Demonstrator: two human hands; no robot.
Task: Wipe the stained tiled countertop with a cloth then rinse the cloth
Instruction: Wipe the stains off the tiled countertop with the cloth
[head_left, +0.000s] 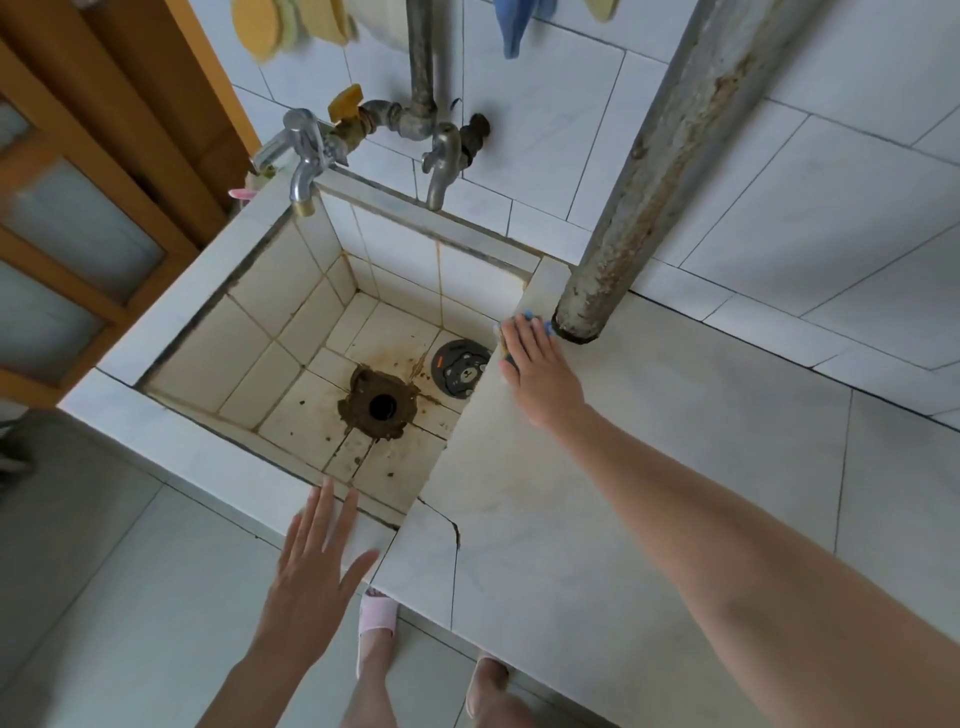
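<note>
Pressing cloth (528, 315), R hand (535, 371), bear plug (460, 369) in sink (291, 312)

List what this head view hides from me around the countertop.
1. Cloth: mostly covered by the right hand; only blue and yellowish edges show.
2. Countertop: the strip under the right forearm is hidden and the far end runs past the right edge, so any stains there go unseen.
3. Drain cover: partly behind the countertop's edge.
4. Hanging blue rag and yellow pads: cut off by the top edge.
</note>
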